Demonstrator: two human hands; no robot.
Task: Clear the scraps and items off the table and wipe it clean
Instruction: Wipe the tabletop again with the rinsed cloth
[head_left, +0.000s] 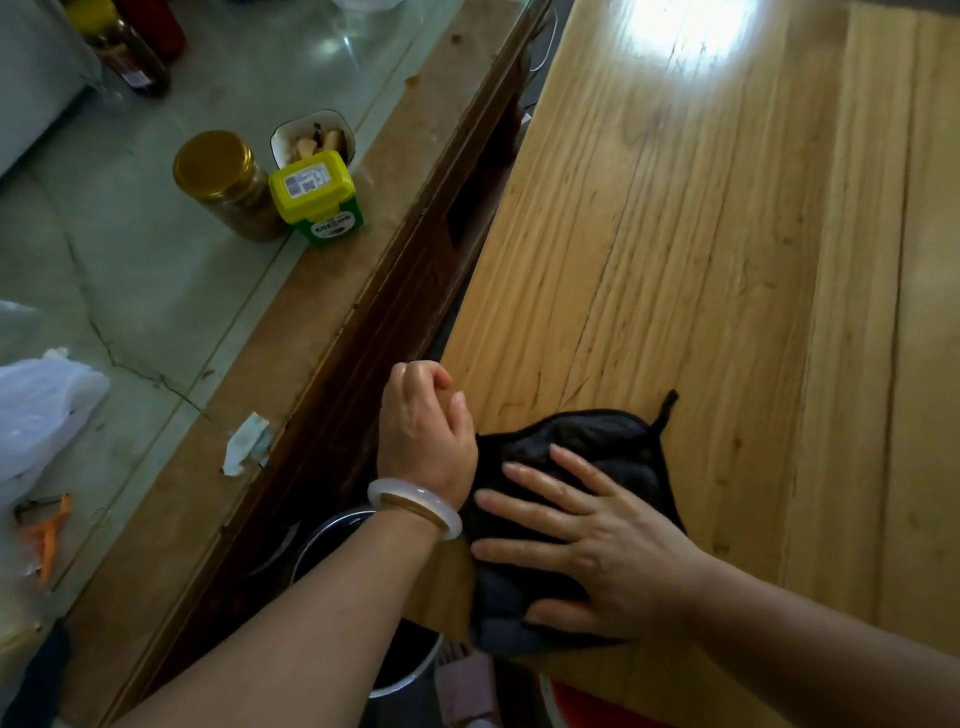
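— Pale wooden table planks are stretching away beyond your black cloth, and glare is shining on their far end.

— Your right hand is lying flat on the near half of that cloth, fingers spread wide, pressing it down by the table's left edge.

— Your left hand is hanging just left of the cloth, right at the table edge, with its fingers curled in. You are showing only its back, so I cannot tell whether it is holding anything.

— You are wearing a pale bangle on that wrist. Under it, left of the cloth and lower than the tabletop, a round metal-rimmed pot is sitting, partly hidden by your forearm.

— Further left of the cloth, a brown-bordered counter is running alongside the table, and a torn paper scrap is lying on that border.

— Well beyond the cloth to the left, a gold-lidded jar and a yellow-lidded green tub are standing side by side, touching, with a white bowl just behind them.

— Far left of the cloth, a white plastic bag and an orange peeler are lying on the counter.
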